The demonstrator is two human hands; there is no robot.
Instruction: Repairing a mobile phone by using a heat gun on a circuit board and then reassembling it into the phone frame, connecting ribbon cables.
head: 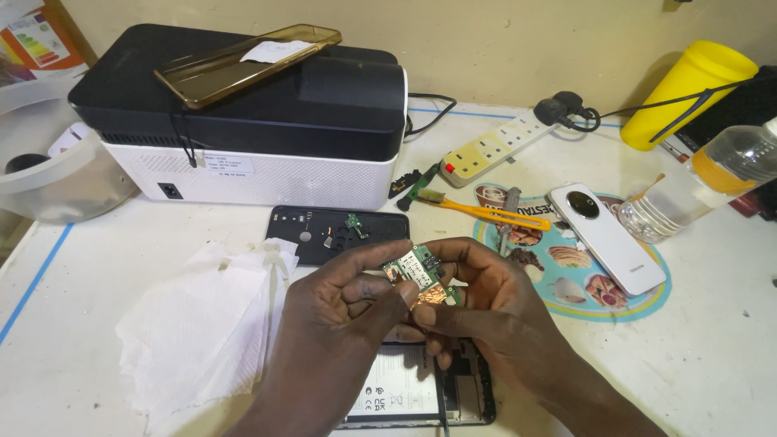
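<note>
Both hands meet at the centre of the table over an opened phone. My left hand [340, 311] and my right hand [486, 303] pinch a small green circuit board [414, 267] with copper-coloured patches between their fingertips. Under the hands lies the opened phone body [405, 396] with its battery showing. Behind the hands rests a black inner phone frame [324, 231] with a small green part on it.
A crumpled white tissue [194, 324] lies at left. A black-and-white box device [243, 121] with a brownish phone case [243, 61] on top stands behind. At right are a white phone back [607, 239] on a round mat, orange-handled brush [486, 212], power strip [494, 146], plastic bottle [704, 182], yellow cup [688, 93].
</note>
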